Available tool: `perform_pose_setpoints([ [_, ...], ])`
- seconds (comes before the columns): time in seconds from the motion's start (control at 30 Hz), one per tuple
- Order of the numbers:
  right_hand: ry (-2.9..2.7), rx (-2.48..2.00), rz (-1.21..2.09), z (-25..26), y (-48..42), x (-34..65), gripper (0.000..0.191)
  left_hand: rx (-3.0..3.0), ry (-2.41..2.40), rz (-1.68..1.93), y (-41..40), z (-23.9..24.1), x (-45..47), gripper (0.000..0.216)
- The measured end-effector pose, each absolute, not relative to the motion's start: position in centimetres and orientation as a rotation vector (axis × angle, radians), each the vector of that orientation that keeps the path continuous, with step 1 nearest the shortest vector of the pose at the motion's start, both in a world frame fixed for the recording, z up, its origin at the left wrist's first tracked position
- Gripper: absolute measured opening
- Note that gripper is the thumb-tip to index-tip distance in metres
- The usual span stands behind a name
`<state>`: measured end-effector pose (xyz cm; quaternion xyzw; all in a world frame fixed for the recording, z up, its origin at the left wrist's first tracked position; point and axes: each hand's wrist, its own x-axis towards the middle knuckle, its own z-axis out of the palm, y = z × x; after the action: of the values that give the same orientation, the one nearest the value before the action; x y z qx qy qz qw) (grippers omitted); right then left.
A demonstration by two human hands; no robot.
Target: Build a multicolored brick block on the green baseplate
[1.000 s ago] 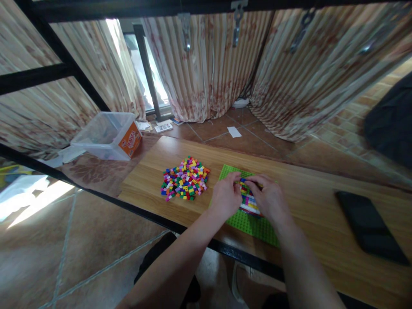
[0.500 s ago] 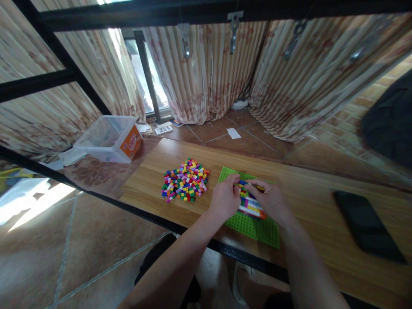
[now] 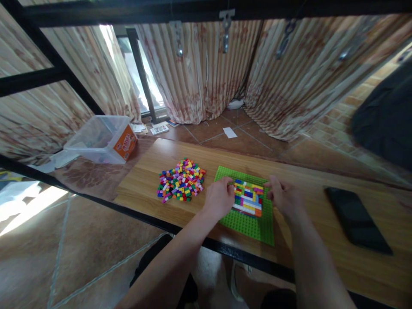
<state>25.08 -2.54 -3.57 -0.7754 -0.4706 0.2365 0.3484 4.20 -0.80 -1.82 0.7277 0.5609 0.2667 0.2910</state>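
Note:
A green studded baseplate (image 3: 247, 225) lies on the wooden table, bearing a flat patch of colourful toy bricks (image 3: 247, 197) in rows of white, yellow, red, blue and orange. At the patch's left side is my left hand (image 3: 220, 198), its fingers curled together by the upper left bricks; whatever is between the fingertips is hidden. My right hand (image 3: 285, 196) hovers by the plate's right edge, thumb and forefinger slightly apart, with no brick visible between them. Left of the plate sits a pile of loose small bricks (image 3: 182, 180) in many colours.
A black phone (image 3: 357, 219) lies on the table (image 3: 309, 206) to the right. Beyond the table's left end stands a clear plastic box (image 3: 99, 139) with an orange label. A black metal bar runs along the near edge. Curtains (image 3: 199, 73) hang behind.
My right hand has moved right, off the brick patch to the plate's edge, uncovering the bricks' upper right. My left hand stays at the left side. The whole view has shifted slightly.

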Motion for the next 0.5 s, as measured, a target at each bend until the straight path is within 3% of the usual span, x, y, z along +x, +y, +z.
perform_pose_setpoints([
  [0.2, -1.283, -2.084, 0.711, -3.1, -2.3, 23.2, 0.070, 1.957, 1.450, 0.729, -0.8, -2.3, 4.5, 0.030],
  [0.5, -1.306, -2.094, 0.485, -2.8, -2.5, 23.1, 0.063, 1.925, 1.332, 0.840, -0.4, -3.0, 4.9, 0.028],
])
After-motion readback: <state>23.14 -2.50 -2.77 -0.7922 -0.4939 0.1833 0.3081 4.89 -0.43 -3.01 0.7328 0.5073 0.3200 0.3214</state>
